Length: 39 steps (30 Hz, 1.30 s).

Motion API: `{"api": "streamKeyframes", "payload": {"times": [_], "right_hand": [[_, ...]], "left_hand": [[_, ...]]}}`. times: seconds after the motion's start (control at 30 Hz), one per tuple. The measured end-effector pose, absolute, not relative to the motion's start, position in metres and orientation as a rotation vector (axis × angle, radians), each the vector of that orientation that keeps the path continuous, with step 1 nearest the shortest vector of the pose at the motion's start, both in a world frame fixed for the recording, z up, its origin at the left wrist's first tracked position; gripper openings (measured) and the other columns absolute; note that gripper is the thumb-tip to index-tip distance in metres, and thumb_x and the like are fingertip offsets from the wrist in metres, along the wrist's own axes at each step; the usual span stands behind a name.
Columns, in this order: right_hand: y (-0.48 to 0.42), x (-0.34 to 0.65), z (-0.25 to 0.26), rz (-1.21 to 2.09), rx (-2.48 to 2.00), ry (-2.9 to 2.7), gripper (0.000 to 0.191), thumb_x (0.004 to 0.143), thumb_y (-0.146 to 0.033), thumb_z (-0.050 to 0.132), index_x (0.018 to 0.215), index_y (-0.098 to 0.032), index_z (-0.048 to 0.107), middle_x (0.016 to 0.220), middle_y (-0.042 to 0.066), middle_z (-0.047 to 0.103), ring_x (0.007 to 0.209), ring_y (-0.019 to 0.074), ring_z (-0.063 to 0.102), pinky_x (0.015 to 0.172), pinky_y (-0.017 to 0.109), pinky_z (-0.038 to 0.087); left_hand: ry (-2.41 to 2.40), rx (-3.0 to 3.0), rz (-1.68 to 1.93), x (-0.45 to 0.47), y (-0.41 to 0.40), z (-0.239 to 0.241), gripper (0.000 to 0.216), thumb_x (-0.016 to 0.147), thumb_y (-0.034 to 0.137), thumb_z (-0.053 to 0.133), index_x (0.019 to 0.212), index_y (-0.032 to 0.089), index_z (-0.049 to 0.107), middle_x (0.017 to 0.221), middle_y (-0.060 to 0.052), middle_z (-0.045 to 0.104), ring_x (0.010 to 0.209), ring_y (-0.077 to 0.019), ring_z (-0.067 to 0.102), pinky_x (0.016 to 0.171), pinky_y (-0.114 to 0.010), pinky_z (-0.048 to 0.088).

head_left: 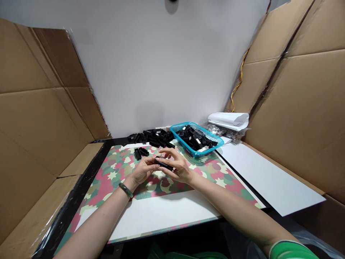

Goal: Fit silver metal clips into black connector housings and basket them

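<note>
Black plastic housing (pixel 164 164) | left hand (pixel 142 169), right hand (pixel 179 168) both pinching it between fingertips | black pile (pixel 153 138), teal basket (pixel 185 124) (heaped likewise) along far edge of camouflage mat (pixel 115 172)

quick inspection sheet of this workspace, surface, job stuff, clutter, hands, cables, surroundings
surface: camouflage-print mat, white sheet at its near side
job's things: black part between both hands; more in a pile and a blue basket
clutter: two loose black pieces on the mat; white package
grippers: left hand and right hand both on the part
cables: yellow wires by the cardboard
surroundings: cardboard panels, white wall
</note>
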State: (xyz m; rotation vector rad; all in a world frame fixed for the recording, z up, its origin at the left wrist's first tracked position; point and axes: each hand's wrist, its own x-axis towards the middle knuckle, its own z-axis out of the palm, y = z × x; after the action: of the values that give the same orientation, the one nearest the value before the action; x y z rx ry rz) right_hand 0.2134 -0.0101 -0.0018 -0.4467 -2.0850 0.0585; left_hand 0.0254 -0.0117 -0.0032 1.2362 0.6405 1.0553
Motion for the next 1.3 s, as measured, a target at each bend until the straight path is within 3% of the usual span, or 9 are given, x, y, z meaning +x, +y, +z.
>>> {"api": "streamKeyframes", "payload": {"times": [0.57, 1.0, 1.17, 1.3], "right_hand": [[-0.012, 0.211, -0.006, -0.076, -0.455, -2.024, 0.031, 0.091, -0.024, 0.060, 0.121, -0.026, 0.065, 0.119, 0.013, 0.062, 0.099, 0.0218, 0.061, 0.081, 0.040, 0.055], [-0.009, 0.210, -0.002, -0.043, -0.396, -2.022, 0.032, 0.090, -0.023, 0.062, 0.122, -0.026, 0.063, 0.118, 0.012, 0.058, 0.095, 0.0199, 0.059, 0.076, 0.036, 0.054], [-0.007, 0.211, -0.002, 0.223, -0.500, -1.959, 0.023, 0.091, -0.029, 0.060, 0.109, -0.023, 0.073, 0.079, 0.003, 0.053, 0.073, 0.0159, 0.051, 0.064, 0.030, 0.046], [-0.005, 0.202, -0.010, 0.812, -0.699, -1.611, 0.025, 0.088, -0.039, 0.062, 0.080, -0.018, 0.073, 0.063, -0.001, 0.048, 0.059, 0.0127, 0.045, 0.054, 0.026, 0.039]], "left_hand": [[0.584, 1.228, 1.043, 0.026, -0.012, -0.003, 0.027, 0.063, 0.029, 0.087, 0.086, 0.017, 0.079, 0.091, -0.008, 0.076, 0.084, -0.0215, 0.068, 0.079, -0.031, 0.052], [0.606, 1.205, 1.056, 0.026, -0.013, -0.002, 0.027, 0.061, 0.029, 0.088, 0.083, 0.016, 0.079, 0.082, -0.008, 0.075, 0.075, -0.0193, 0.066, 0.072, -0.029, 0.051], [0.704, 1.227, 1.109, 0.028, -0.012, -0.002, 0.029, 0.061, 0.035, 0.088, 0.080, 0.015, 0.080, 0.078, -0.008, 0.075, 0.072, -0.0193, 0.067, 0.071, -0.031, 0.054], [0.874, 1.296, 1.212, 0.032, -0.010, -0.006, 0.031, 0.063, 0.034, 0.086, 0.088, 0.016, 0.080, 0.085, -0.009, 0.077, 0.075, -0.0219, 0.070, 0.074, -0.035, 0.057]]}}
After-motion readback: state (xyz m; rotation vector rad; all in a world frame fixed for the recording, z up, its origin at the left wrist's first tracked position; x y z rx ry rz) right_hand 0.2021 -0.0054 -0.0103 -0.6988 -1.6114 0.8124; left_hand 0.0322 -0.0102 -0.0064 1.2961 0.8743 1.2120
